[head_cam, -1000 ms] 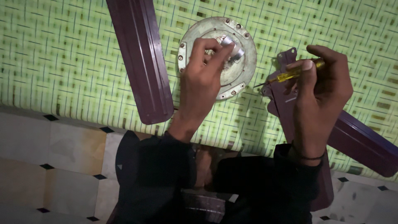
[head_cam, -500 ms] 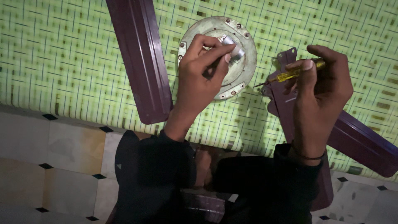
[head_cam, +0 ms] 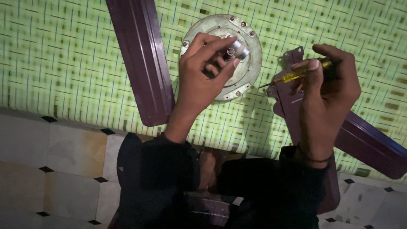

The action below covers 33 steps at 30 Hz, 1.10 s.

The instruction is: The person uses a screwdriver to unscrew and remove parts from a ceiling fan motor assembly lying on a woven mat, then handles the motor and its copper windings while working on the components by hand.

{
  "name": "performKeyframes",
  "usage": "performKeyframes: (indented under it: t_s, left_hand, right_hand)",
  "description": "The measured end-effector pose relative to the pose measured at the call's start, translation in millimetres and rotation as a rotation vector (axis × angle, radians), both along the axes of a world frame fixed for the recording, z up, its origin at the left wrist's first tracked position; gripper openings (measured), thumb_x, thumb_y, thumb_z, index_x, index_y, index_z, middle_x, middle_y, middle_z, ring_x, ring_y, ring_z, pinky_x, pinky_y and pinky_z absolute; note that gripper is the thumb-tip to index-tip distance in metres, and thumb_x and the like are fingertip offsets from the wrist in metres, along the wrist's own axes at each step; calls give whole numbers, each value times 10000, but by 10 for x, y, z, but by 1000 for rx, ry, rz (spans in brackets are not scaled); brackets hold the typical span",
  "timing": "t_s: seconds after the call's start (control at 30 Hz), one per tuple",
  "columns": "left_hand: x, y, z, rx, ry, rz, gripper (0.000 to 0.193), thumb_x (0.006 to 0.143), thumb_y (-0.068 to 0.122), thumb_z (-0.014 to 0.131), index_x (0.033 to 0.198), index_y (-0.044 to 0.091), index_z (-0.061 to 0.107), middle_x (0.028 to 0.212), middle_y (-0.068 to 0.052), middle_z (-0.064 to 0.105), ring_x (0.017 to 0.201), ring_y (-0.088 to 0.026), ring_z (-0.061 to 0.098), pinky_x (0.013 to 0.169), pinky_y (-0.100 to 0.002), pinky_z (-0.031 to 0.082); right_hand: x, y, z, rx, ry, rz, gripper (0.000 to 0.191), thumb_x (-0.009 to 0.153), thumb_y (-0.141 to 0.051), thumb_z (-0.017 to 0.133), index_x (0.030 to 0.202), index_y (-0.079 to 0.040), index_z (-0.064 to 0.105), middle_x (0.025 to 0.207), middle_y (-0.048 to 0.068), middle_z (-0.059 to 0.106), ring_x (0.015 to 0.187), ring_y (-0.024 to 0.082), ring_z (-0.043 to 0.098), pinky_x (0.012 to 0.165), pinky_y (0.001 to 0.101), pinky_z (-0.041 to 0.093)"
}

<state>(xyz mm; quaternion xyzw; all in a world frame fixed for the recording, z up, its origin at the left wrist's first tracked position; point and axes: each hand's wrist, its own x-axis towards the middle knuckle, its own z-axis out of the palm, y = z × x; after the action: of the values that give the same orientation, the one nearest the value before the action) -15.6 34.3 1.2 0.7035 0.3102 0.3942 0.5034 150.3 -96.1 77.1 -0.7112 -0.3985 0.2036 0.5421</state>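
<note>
A round grey fan motor housing (head_cam: pixel 248 63) lies on a green woven mat (head_cam: pixel 63 63). My left hand (head_cam: pixel 203 72) rests on top of it, fingers pinched around the small metal shaft part (head_cam: pixel 237 47) at its centre. My right hand (head_cam: pixel 328 89) hovers to the right of the housing and grips a yellow-handled screwdriver (head_cam: pixel 294 75), whose tip points left toward the housing's rim without touching it. A dark purple fan blade (head_cam: pixel 142 59) lies left of the housing, and another purple blade (head_cam: pixel 364 140) runs under my right hand.
My dark-clothed legs (head_cam: pixel 169 186) fill the lower middle. White floor tiles (head_cam: pixel 51 169) with small black diamonds border the mat along the bottom. A third purple blade piece (head_cam: pixel 330 191) lies by my right wrist.
My left hand's fingers have shifted on the central shaft part, turning slightly. My right hand and the screwdriver have stayed in place.
</note>
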Motion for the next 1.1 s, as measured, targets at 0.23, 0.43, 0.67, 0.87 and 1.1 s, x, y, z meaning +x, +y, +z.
performKeyframes:
  t_s: [0.23, 0.43, 0.67, 0.87, 1.1]
  left_hand:
    - [10, -10, -6, 31, -35, 44, 173, 1018, 60, 761, 1190, 70, 753, 1149, -48, 674, 950, -73, 744, 738, -184, 646]
    - [18, 1, -13, -24, -5, 78, 139, 990, 76, 765, 1128, 70, 786, 1084, -46, 690, 850, -72, 703, 637, -176, 568]
    - [55, -20, -93, -157, -167, 56, 156, 1015, 179, 742, 1141, 90, 767, 1127, -43, 675, 910, -70, 715, 685, -178, 616]
    - [5, 101, -161, -401, -248, 146, 200, 982, 232, 728, 1112, 82, 749, 1099, -72, 759, 814, -115, 747, 564, -215, 589]
    - [-513, 377, -63, 214, 425, 339, 111, 1047, 153, 719, 1124, 81, 753, 1059, -65, 728, 803, -111, 732, 662, -229, 624]
  right_hand:
    - [11, 7, -13, -13, -35, 8, 164, 1203, -77, 540, 1340, 10, 561, 1004, 103, 722, 756, 92, 652, 660, 219, 518]
    - [19, 11, -26, -26, -53, 10, 161, 1184, -72, 532, 1322, 7, 560, 1006, 93, 715, 784, 93, 657, 678, 228, 515]
    - [22, 7, -47, -3, 1, 32, 183, 1193, -88, 551, 1345, 14, 552, 1056, 99, 710, 782, 98, 659, 677, 222, 520]
    - [-1, -2, -49, 0, 19, 57, 198, 1190, -117, 550, 1343, 9, 553, 1063, 88, 712, 827, 98, 676, 706, 222, 531]
    - [42, -35, -126, 11, 30, 72, 176, 1248, -128, 557, 1330, 27, 560, 1032, 105, 723, 824, 106, 675, 715, 230, 538]
